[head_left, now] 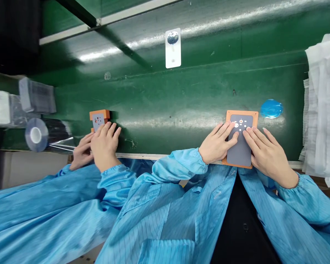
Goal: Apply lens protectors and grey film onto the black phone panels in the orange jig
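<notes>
A dark grey phone-shaped panel (239, 146) with several holes near its top lies in an orange tray-like fixture (255, 116) at the table's front edge. My left hand (219, 143) rests on the panel's left side, its fingers stretched out and its thumb apart on the surface, close to the holes. From the right, my right hand (266, 152) lies with fingers extended flat, the fingertips touching the panel just below the holes. The lower end of the fixture reaches over the table edge, against my blue smock.
A co-worker's hands (106, 145) work at a similar orange fixture (99, 113) on the left. Also there are a tape roll (36, 135) and stacked clear-wrapped packs (37, 96). A white card-like piece (173, 55), a blue disc (271, 108) and white sleeves (323, 106) lie around the green table (154, 99).
</notes>
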Demonstrator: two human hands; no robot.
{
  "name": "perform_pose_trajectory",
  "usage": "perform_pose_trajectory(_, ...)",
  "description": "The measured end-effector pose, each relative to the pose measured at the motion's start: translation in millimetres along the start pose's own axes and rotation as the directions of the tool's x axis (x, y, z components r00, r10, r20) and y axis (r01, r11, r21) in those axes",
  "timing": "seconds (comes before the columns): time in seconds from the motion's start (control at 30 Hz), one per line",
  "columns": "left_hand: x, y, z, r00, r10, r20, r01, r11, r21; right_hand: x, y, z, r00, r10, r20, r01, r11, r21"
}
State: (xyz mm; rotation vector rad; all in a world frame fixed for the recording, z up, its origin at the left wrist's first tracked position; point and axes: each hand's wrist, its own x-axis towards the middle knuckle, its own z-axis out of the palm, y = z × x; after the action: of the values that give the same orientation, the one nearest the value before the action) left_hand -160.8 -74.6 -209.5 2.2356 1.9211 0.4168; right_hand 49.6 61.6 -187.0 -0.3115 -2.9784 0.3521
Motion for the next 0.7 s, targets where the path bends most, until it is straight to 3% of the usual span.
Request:
perform_pose_trajectory(0.3,-1,3,-4.0,0.999,0.003,0.048,-0.002,1.000,-0.023,-2,1,3,1.000,-0.005,-0.008,0.005,1.000,-0.018)
perform_pose_trajectory(0.5,8,-34,-19.1,0.983,0.110,0.146,-0.069,0.963,-0.261,1,4,12,1.000,0.006,-0.030,-0.006,1.000,0.002)
perform_pose_trajectory(0.6,13,-48,-20.0,1.000,0.019,0.020,-0.009,0.907,-0.421,-1,6,7,0.994,0.017,-0.108,-0.004,0.993,0.114)
perform_pose_trajectory(0.7,23,-42,-15.3,0.971,-0.160,-0.178,0.022,0.799,-0.601,-5,8,-5,0.959,0.140,-0.245,-0.026,0.907,0.420)
